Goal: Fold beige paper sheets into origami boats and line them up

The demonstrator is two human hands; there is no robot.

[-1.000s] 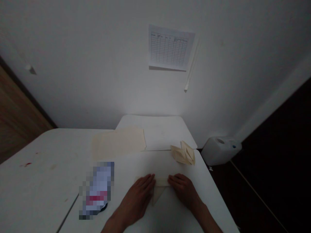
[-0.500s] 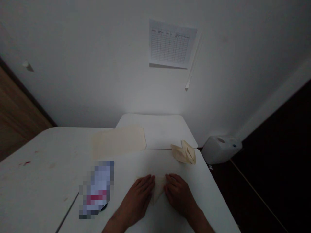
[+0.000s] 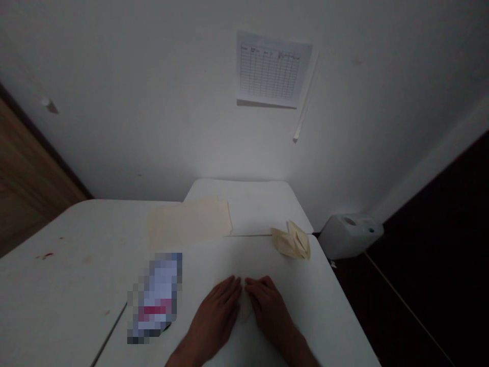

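Observation:
A small piece of folded pale paper (image 3: 245,309) lies on the white table between my two hands, mostly covered by them. My left hand (image 3: 217,312) holds its left side down, fingers pressed together and pointing away from me. On the other side, my right hand (image 3: 270,309) bends its fingers over the paper, and its fingertips almost meet those of the left. Beyond the right hand stands a folded cream paper shape (image 3: 291,241) with raised, pointed flaps.
Flat cream sheets (image 3: 191,221) lie at the back left of the white table (image 3: 328,316). A pixelated object (image 3: 158,293) rests left of my hands. A printed chart (image 3: 271,71) hangs on the wall. On the floor at right stands a white plastic jug (image 3: 344,239).
My right hand has slid left across the folded paper towards my left hand, covering more of it. The left hand stays in nearly the same place. The view has shifted slightly.

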